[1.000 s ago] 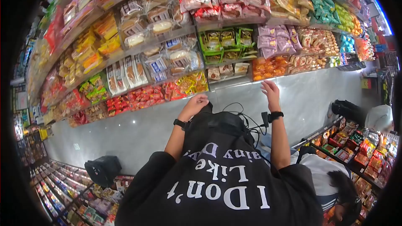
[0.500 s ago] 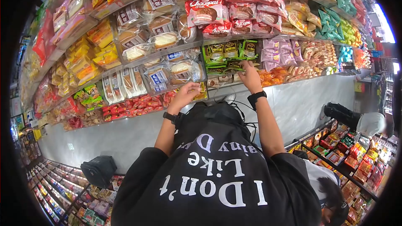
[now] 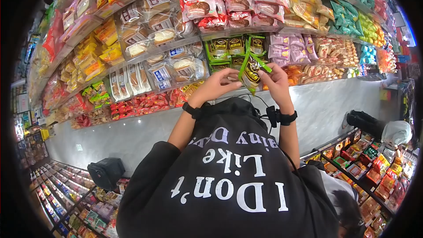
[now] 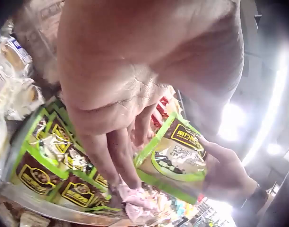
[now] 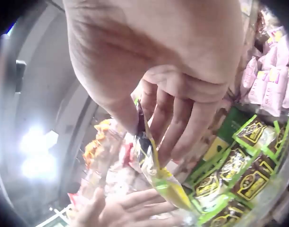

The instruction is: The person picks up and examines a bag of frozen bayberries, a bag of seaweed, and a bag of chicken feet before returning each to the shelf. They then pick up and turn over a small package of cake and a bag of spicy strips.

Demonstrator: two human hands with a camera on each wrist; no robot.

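My right hand (image 3: pixel 278 86) pinches a green-edged snack packet (image 3: pixel 252 71) between thumb and fingers, holding it up in front of the shelf. In the left wrist view the packet (image 4: pixel 177 153) shows a brown label with yellow characters and a pale lower panel. Seen by the right wrist camera, the packet (image 5: pixel 156 163) stands nearly edge-on. My left hand (image 3: pixel 216 87) is beside it with fingers extended, its fingertips close to the packet's edge. Behind both hands, matching green packets (image 3: pixel 219 48) sit in a clear shelf bin.
Above are red-and-white cake packets (image 3: pixel 240 4); purple packets (image 3: pixel 291 48) fill the bin to the right. Wrapped bread (image 3: pixel 161 37) lies to the left. A black cable (image 3: pixel 264 101) hangs near my right wrist. Another person (image 3: pixel 343 194) is at lower right, beside a snack rack (image 3: pixel 374 163).
My right hand reached from open air into the green packets' bin and has drawn one packet out toward me. My left hand has moved up and right, close to that packet.
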